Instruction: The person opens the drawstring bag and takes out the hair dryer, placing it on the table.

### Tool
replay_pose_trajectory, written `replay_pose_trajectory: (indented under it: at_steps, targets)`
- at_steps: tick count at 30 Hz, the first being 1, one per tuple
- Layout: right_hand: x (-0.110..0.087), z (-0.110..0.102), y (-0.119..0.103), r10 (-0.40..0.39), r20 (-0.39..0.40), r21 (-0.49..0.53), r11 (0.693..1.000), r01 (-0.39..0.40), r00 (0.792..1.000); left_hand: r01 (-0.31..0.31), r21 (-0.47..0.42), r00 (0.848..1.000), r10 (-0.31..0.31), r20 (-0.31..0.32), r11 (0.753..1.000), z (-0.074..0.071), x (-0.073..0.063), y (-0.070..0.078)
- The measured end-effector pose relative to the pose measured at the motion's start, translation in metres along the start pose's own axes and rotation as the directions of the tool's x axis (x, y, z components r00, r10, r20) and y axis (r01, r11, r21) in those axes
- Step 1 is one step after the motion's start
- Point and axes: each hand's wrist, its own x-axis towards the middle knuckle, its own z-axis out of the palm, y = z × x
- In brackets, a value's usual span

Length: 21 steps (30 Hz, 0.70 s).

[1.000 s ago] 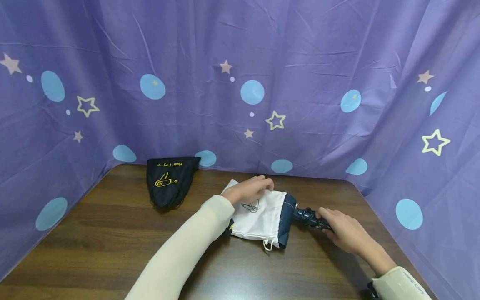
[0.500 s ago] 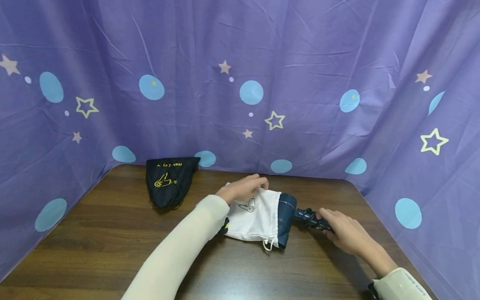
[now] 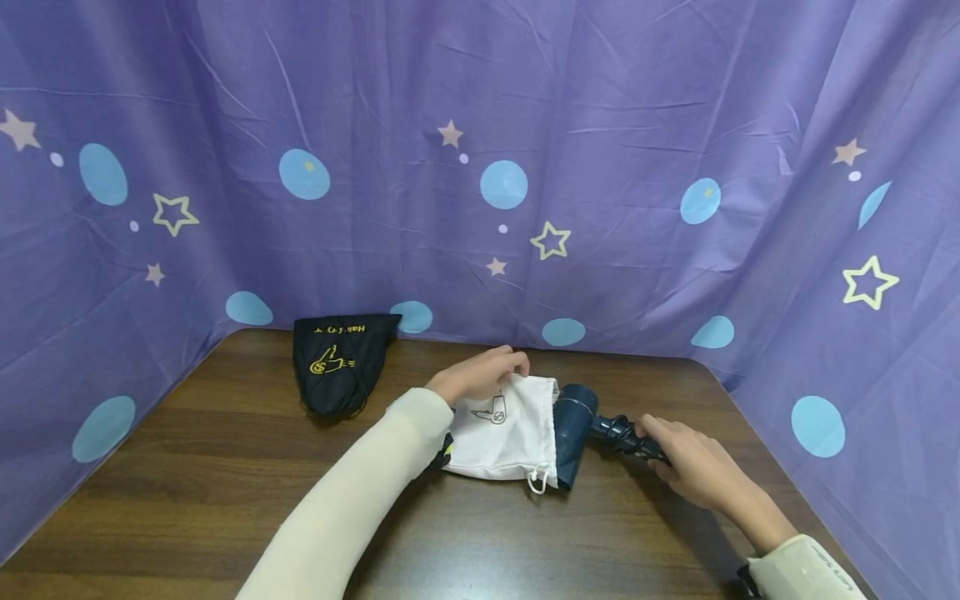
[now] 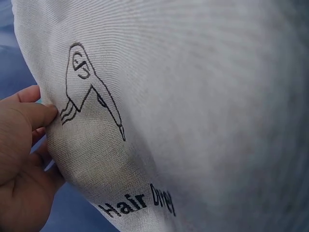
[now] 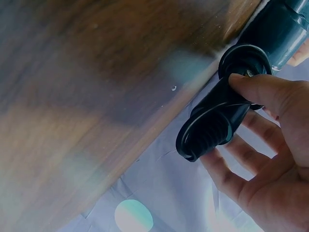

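A white drawstring bag (image 3: 510, 425) lies over part of a dark blue hair dryer (image 3: 573, 433); the rest of the dryer's head is hidden inside. My left hand (image 3: 482, 375) pinches the bag's far edge. In the left wrist view, the thumb (image 4: 46, 113) lies on the cloth beside a drawn hair dryer, above the printed words "Hair Dryer". On the other side my right hand (image 3: 690, 462) grips the dryer's handle, which has its black cord (image 3: 621, 433) wound round it. Thumb and fingers hold the handle from both sides in the right wrist view.
At the back left of the brown wooden table (image 3: 187, 467) lies a black bag (image 3: 341, 367) with yellow print. A purple curtain (image 3: 622, 250) with stars and dots stands along the back and sides.
My left hand and the white bag have shifted a little to the left. More of the hair dryer's head shows past the bag's mouth. The right hand has hardly moved.
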Motion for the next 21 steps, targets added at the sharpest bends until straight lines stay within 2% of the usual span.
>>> replay_pose_trajectory:
  at_steps: [6, 11, 16, 21]
  targets:
    - [0.001, -0.001, -0.002, 0.017, 0.011, -0.001, 1.0, -0.017, 1.0, -0.001, 0.048, 1.0, 0.002, -0.018, 0.999, -0.001, -0.002, 0.003]
    - [0.001, -0.002, -0.002, 0.022, 0.021, -0.001, 1.0, -0.022, 1.0, 0.029, 0.108, 0.999, -0.024, -0.046, 0.994, -0.005, -0.011, 0.01]
    - [0.002, -0.002, -0.001, 0.016, 0.014, 0.001, 1.0, -0.016, 1.0, -0.01, 0.184, 0.998, 0.021, -0.059, 0.983, -0.009, -0.019, 0.019]
    - [0.002, -0.003, -0.001, 0.018, 0.015, 0.001, 1.0, -0.019, 1.0, -0.063, 0.231, 0.997, 0.073, -0.034, 0.971, -0.012, -0.027, 0.033]
